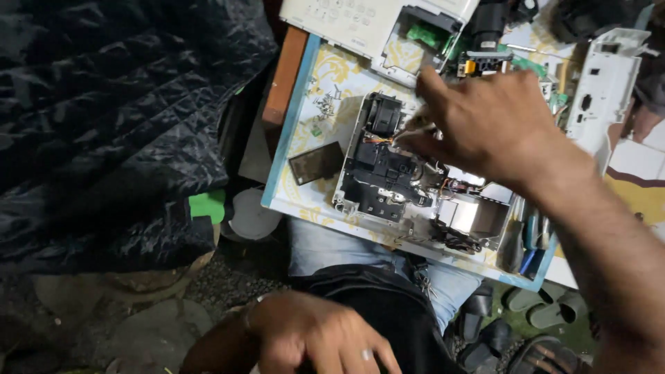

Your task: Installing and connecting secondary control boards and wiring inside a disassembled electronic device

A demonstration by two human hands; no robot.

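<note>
1. Two hands in view. Left hand (315, 332): nearest the camera, at bottom centre, resting low over a dark-clothed lap; fingers curled loosely, nothing visibly held; a ring on one finger.
2. Dark bag or cloth (377, 312): just right of the left hand, lying across light blue trousers (325, 249).
3. Sandals (547, 308): lower right, on the ground beyond the knee.
4. Board with blue edge and yellow pattern (305, 118): set across the lap as a work surface, carrying the parts below.
5. Opened device chassis (388, 180): white frame with black internal modules, wiring and a shiny metal shield at its right end; lying flat at the centre of the board.
6. Right hand (485, 125): reaching in from the right, over the upper part of the chassis; fingertips pinched together on a thin light-coloured tool or part (415, 128) pointing down toward the black fan housing. Exact identity of the pinched item: cannot tell, blurred.
7. Small dark square panel (315, 163): lying loose on the board, just left of the chassis.
8. Loose screws (324, 104): small cluster on the board, above the panel.
9. Screwdriver handles (530, 242): several, at the board's right edge, partly under the forearm.
10. White cover with buttons (374, 24): far edge, top centre.
11. White plastic shell piece (606, 83): far right, beside a green circuit board.
12. Dark quilted fabric (111, 118): filling the left side.
</note>
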